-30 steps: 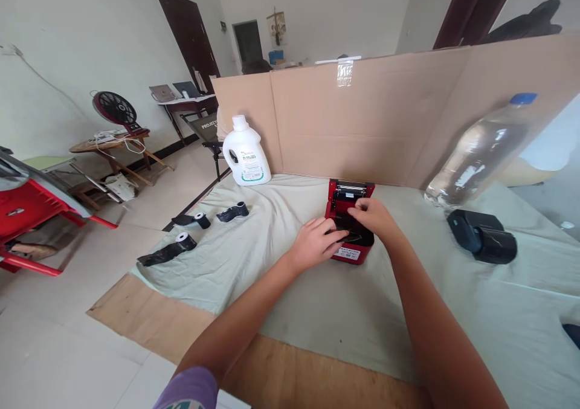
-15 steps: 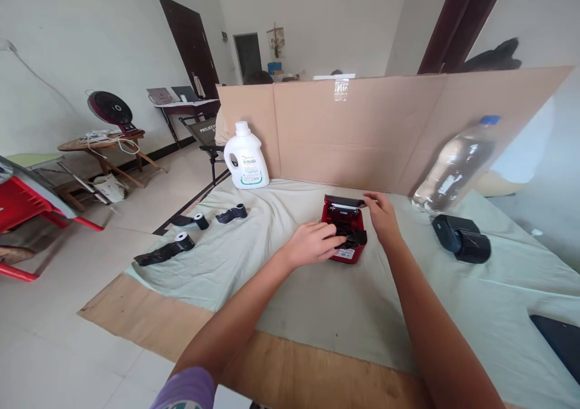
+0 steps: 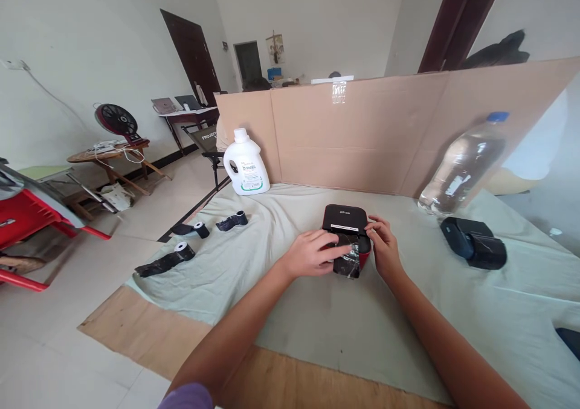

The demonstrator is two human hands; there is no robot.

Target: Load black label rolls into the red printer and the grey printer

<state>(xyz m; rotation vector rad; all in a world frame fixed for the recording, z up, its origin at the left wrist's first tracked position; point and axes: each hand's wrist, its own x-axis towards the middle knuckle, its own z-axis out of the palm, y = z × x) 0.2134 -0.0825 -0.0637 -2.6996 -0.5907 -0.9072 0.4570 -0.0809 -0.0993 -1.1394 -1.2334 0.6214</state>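
A small red and black receipt printer [image 3: 347, 217] sits on the cloth with its lid down. From its front slot hangs a glossy black paper strip [image 3: 348, 265]. My left hand [image 3: 312, 253] is at the printer's front left, its index finger lying across the strip and the other fingers curled by the strip's left edge. My right hand [image 3: 384, 244] holds the printer's right side, thumb and fingertips against the lid's edge. The inside of the printer is hidden under the lid.
Left on the cloth [image 3: 290, 312] lie several black paper rolls [image 3: 182, 251]. A white detergent bottle [image 3: 247, 164] and a large water bottle [image 3: 466, 167] stand before a cardboard panel [image 3: 344, 137]. A second, black printer [image 3: 473, 243] sits at right, with a dark flat object [image 3: 568, 339] nearer.
The printer's lid, raised before, has come down. The black strip now hangs out over the front. My right hand has lowered with the lid; my left has shifted slightly down onto the strip.
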